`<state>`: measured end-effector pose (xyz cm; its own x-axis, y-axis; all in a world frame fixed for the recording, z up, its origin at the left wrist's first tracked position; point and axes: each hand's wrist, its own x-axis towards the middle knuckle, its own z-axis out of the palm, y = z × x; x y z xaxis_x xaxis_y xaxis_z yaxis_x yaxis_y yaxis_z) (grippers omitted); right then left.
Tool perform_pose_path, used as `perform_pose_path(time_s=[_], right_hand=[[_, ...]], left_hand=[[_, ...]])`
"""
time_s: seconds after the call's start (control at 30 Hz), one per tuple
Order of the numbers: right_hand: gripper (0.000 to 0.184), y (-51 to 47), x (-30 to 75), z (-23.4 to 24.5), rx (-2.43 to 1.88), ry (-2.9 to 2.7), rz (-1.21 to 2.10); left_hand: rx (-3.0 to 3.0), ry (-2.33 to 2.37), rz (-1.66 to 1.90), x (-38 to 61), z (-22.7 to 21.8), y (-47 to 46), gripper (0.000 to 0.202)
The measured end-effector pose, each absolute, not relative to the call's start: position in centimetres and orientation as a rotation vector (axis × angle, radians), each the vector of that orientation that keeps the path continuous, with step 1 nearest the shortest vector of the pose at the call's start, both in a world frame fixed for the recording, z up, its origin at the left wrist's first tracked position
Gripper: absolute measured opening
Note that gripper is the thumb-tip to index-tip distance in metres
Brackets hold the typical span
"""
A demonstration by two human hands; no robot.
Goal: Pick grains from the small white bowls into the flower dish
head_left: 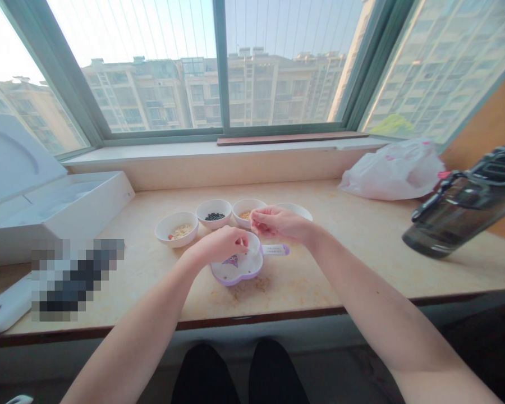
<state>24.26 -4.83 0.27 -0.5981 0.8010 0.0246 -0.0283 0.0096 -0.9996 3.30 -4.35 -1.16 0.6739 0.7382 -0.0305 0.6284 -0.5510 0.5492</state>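
Note:
My left hand (pixel 221 244) is curled over a purple-rimmed white plate (pixel 235 270) with a cartoon figure, fingers pinched on something small I cannot make out. My right hand (pixel 280 223) hovers just behind the plate, fingertips pinched together near the bowl of yellowish grains (pixel 244 211). Behind the hands stand several small white bowls in a row: one with pale pieces (pixel 177 228), one with black beans (pixel 214 212), and one mostly hidden by my right hand (pixel 297 209). A small white and purple label or handle (pixel 275 249) lies beside the plate.
A white box (pixel 59 205) sits at the left of the stone counter (pixel 362 252). A white plastic bag (pixel 393 171) lies at the back right, and a dark tilted bottle (pixel 463 205) at the right. A white device (pixel 6 308) rests at the left edge. Windows stand behind.

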Motion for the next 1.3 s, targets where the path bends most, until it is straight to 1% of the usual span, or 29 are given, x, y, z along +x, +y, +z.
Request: perform_pose_path(time_s=[0.13, 0.5, 0.6, 0.67, 0.7, 0.77, 0.83, 0.87, 0.93, 1.0, 1.1, 1.23, 1.3], right_hand=[[0.047, -4.9, 24.3, 0.4, -0.782, -1.666, 1.654], [0.046, -5.0, 24.5, 0.5, -0.766, -1.611, 1.694], [0.046, -4.8, 24.6, 0.4, -0.782, -1.621, 1.650], [0.044, -4.4, 25.0, 0.5, -0.844, -1.637, 1.484], [0.042, -4.2, 25.4, 0.5, -0.901, -1.640, 1.328], [0.036, -3.5, 26.2, 0.8, -1.060, -1.643, 0.904], [0.025, -2.9, 27.2, 1.0, -1.261, -1.658, 0.481], [0.020, -2.7, 27.6, 1.1, -1.365, -1.668, 0.332], [0.013, -2.4, 28.4, 1.2, -1.539, -1.689, 0.145], [0.010, -2.3, 28.8, 1.1, -1.649, -1.692, 0.046], [0.011, -2.2, 29.2, 0.8, -1.761, -1.697, -0.036], [0.015, -2.2, 29.6, 0.5, -1.924, -1.802, 0.002], [0.015, -2.3, 29.4, 0.6, -1.899, -1.830, 0.050]], left_hand=[[2.439, 1.094, 0.140, 3.6, -0.9, -4.6, 0.011], [2.508, 1.050, 0.074, 4.1, -0.6, -4.9, 0.011], [2.533, 1.028, 0.050, 4.2, -0.5, -5.1, 0.010], [2.545, 1.017, 0.027, 4.2, -0.4, -5.1, 0.013], [2.546, 1.012, 0.021, 4.1, -0.4, -5.1, 0.015], [2.522, 1.003, 0.058, 4.0, -0.5, -5.0, 0.018], [2.446, 0.997, 0.183, 3.8, -0.5, -4.9, 0.018], [2.400, 0.994, 0.258, 3.7, -0.5, -4.9, 0.018], [2.320, 0.999, 0.383, 3.7, -0.5, -4.9, 0.018], [2.274, 1.002, 0.453, 3.7, -0.3, -4.8, 0.021], [2.170, 0.947, 0.523, 4.0, 0.0, -4.9, 0.025], [1.856, 0.798, 0.594, 4.1, 0.2, -5.1, 0.033], [1.725, 0.752, 0.631, 4.1, 0.2, -5.3, 0.036]])
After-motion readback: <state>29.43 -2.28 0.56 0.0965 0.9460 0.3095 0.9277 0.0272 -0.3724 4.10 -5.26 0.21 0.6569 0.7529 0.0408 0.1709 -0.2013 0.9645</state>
